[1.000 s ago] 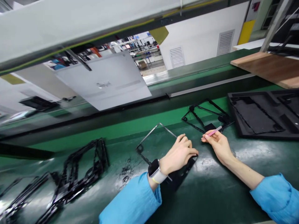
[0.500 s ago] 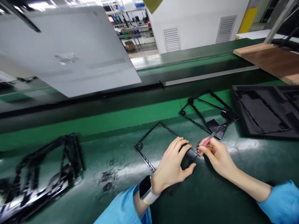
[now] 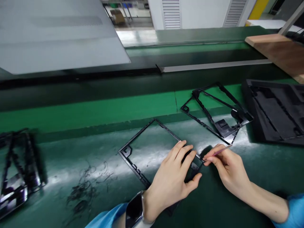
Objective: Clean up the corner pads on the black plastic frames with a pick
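Note:
A thin black rectangular frame (image 3: pixel 133 138) lies on the green mat, its right part under my left hand (image 3: pixel 172 174). The fingers of my left hand curl over the frame's upper right edge and the thumb reaches to the right, holding it down. My right hand (image 3: pixel 228 167) pinches a slim pink tool (image 3: pixel 222 150) between thumb and fingertips. The tool's lower end is at the frame's right corner, close to my left fingertips. Part of the frame is hidden under my left hand.
Two overlapping black frames (image 3: pixel 201 118) lie behind my right hand. A black foam tray (image 3: pixel 258 126) sits at the right, below a wooden board (image 3: pixel 273 47). Black scraps (image 3: pixel 83 190) and stacked frames (image 3: pixel 19 171) lie at the left. A grey panel (image 3: pixel 59 34) stands behind.
The view has tilted downward and shifted. The pink tool now leans lower, nearer to flat. Both hands remain at the right part of the frame.

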`<state>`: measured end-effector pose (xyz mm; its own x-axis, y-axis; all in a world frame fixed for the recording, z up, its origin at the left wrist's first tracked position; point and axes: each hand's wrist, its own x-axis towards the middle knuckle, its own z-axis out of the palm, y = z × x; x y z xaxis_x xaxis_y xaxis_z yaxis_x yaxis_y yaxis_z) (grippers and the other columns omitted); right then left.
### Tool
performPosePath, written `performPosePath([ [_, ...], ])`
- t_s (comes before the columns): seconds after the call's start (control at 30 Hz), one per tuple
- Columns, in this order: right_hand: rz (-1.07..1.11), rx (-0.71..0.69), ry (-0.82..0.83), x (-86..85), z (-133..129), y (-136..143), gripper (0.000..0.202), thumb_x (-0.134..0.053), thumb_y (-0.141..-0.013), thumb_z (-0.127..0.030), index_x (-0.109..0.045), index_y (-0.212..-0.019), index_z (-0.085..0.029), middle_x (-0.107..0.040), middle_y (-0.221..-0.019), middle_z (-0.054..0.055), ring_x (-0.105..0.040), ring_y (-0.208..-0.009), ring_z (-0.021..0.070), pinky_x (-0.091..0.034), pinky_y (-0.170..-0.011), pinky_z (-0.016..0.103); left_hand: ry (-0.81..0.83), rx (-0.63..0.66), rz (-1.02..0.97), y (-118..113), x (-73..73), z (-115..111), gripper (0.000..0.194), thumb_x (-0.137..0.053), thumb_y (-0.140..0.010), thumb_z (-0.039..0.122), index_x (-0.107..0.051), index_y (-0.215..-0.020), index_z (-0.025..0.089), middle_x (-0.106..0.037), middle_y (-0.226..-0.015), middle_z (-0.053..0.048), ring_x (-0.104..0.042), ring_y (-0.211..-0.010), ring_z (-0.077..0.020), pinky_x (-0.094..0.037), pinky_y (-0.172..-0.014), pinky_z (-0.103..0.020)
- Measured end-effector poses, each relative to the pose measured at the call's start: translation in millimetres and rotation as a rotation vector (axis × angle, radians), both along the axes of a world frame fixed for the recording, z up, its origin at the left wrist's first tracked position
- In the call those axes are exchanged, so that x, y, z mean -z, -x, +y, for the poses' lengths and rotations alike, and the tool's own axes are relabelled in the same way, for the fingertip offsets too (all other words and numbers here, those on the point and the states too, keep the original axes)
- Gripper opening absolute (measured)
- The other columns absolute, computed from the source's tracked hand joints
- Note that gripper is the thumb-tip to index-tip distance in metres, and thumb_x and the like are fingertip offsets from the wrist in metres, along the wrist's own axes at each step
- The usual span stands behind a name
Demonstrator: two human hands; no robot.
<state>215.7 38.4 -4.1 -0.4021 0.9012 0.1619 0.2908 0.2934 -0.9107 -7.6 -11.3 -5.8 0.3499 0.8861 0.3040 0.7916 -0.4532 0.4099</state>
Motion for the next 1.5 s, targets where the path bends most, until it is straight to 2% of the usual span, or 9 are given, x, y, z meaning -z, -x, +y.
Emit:
performPosePath([
  [0.2, -0.013, 0.005, -0.080, -1.4, 0.6, 2.8, 0.019, -0.057, -0.107, -0.011, -0.066, -0.099, -0.026, -0.072, -0.096, 0.001, -0.076, -0.070, 0.0158, -0.063, -0.067, 0.030, -0.017, 0.003, 0.013, -0.7, -2.3, 1.0, 0.054, -0.074, -0.092, 0.034, -0.057, -0.138, 0.013, -0.066, -0.139, -0.019, -0.054, -0.144, -0.0417, -0.057, -0.114, -0.059],
  [0.47, 0.009, 0.007, -0.217, -6.6, -1.0, 7.9, 0.026, -0.056, -0.103, -0.004, -0.070, -0.097, -0.026, -0.076, -0.090, 0.002, -0.076, -0.076, 0.0186, -0.064, -0.067, 0.030, -0.026, -0.001, 0.023, 0.9, -0.5, 1.7, 0.055, -0.074, -0.091, 0.033, -0.054, -0.139, 0.015, -0.066, -0.137, -0.018, -0.054, -0.143, -0.0414, -0.059, -0.111, -0.061],
  [0.63, 0.013, -0.002, -0.204, -4.9, -0.9, 8.7, 0.026, -0.054, -0.103, -0.005, -0.069, -0.096, -0.025, -0.074, -0.092, 0.003, -0.076, -0.076, 0.0184, -0.066, -0.066, 0.031, -0.002, -0.015, -0.003, 1.8, 0.5, 0.9, 0.054, -0.075, -0.091, 0.032, -0.053, -0.139, 0.020, -0.066, -0.138, -0.016, -0.054, -0.144, -0.0405, -0.058, -0.111, -0.060],
  [0.9, 0.011, -0.022, -0.170, -7.2, 0.8, 10.5, 0.026, -0.050, -0.104, -0.006, -0.065, -0.095, -0.025, -0.072, -0.093, 0.003, -0.074, -0.073, 0.0164, -0.067, -0.066, 0.030, 0.003, -0.030, -0.015, 2.2, 1.7, 1.7, 0.054, -0.078, -0.089, 0.032, -0.055, -0.137, 0.021, -0.066, -0.139, -0.015, -0.055, -0.143, -0.0404, -0.060, -0.109, -0.060],
  [1.1, 0.007, -0.036, -0.117, -9.7, 2.0, 10.7, 0.024, -0.049, -0.104, -0.005, -0.063, -0.097, -0.024, -0.069, -0.092, 0.001, -0.073, -0.070, 0.0126, -0.065, -0.064, 0.025, -0.008, -0.022, -0.008, 2.0, 1.3, 1.9, 0.055, -0.080, -0.089, 0.032, -0.055, -0.136, 0.019, -0.066, -0.137, -0.015, -0.054, -0.142, -0.0406, -0.060, -0.109, -0.059],
  [1.5, 0.015, -0.001, -0.054, -10.1, 2.4, 10.3, 0.020, -0.053, -0.104, -0.010, -0.064, -0.092, -0.023, -0.072, -0.090, 0.002, -0.075, -0.067, 0.0141, -0.063, -0.062, 0.027, 0.007, -0.014, 0.005, 2.3, 0.7, 1.1, 0.053, -0.077, -0.092, 0.034, -0.054, -0.138, 0.020, -0.065, -0.139, -0.016, -0.054, -0.143, -0.0412, -0.060, -0.108, -0.061],
])
